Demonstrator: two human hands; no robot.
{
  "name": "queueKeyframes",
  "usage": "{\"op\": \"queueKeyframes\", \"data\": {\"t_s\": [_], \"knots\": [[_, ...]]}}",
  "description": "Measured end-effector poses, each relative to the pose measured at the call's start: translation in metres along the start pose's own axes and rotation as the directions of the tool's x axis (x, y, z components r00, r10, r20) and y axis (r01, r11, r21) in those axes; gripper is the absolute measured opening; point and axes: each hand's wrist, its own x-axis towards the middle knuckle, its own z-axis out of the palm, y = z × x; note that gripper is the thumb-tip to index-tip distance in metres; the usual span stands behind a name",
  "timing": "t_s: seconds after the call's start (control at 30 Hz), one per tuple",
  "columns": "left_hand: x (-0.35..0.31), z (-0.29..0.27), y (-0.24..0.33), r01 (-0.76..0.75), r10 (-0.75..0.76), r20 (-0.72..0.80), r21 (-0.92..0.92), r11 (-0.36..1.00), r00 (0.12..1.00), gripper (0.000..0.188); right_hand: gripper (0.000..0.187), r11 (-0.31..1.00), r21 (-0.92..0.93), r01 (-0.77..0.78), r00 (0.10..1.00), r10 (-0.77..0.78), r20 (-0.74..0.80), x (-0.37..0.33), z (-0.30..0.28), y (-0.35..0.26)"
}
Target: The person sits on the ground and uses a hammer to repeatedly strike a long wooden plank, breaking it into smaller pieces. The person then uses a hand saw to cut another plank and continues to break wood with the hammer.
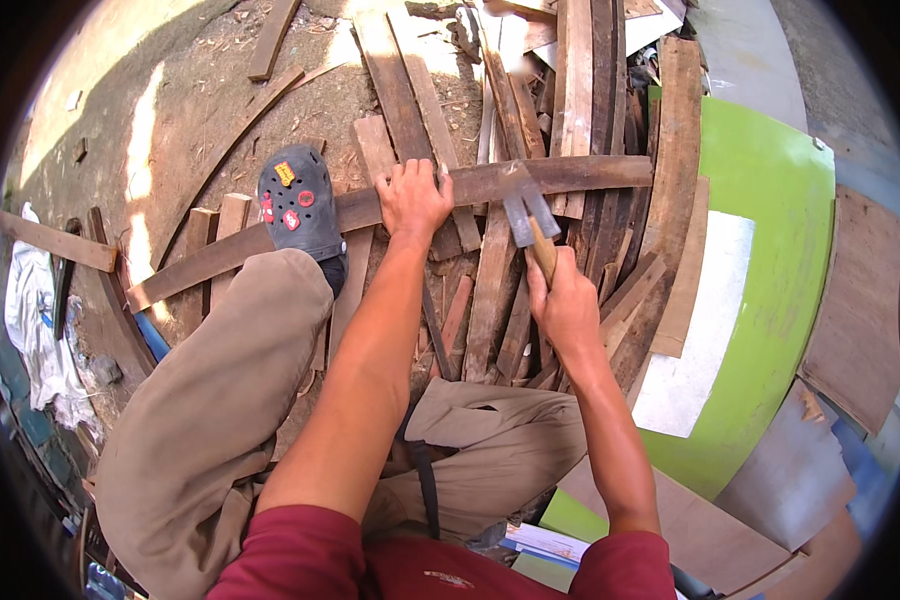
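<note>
One maroon shirt (400, 572) comes closest, two bare forearms reaching out of its two short sleeves. Just past it bend two legs in khaki trousers (210, 400), the knees set well apart. Over on the person's right lies one big lime-green panel (770, 270), with one white rectangle (705, 330) on its face. Boards (575, 100) are heaped up ahead, too jumbled for me to count. One long plank (560, 177) runs crosswise over the ground and the heap, from beside the left knee to the far right side of the pile. One crumpled white cloth (45, 310) lies away to the left. One grey clog (288, 197) rests across the plank, and just right of it the left hand (415, 200) bears on the wood, fingers close together and curled over it. The right hand (567, 300) has its fingers wrapped round the wooden handle of one notched tool (541, 250); the flat metal head is over the plank, blurred, and I cannot tell whether they touch. Smallest are the clog's badges: one yellow badge (285, 174) and at least three red badges (307, 198).
</note>
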Motion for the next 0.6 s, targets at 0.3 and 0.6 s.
{"op": "queueKeyframes", "data": {"t_s": [0.3, 0.6], "knots": [[-0.003, 0.0, 0.0, 0.007, -0.007, 0.017, 0.012, 1.0, 1.0, 0.026, 0.031, 0.978, 0.075, -0.195, 0.974, 0.184, 0.136, -0.024, 0.006, -0.026], [0.002, 0.001, -0.001, -0.031, 0.032, -0.045, 0.033, 0.999, 0.998, 0.027, 0.034, 0.935, -0.189, -0.299, 0.892, 0.344, 0.292, -0.014, 0.001, 0.007]]}}
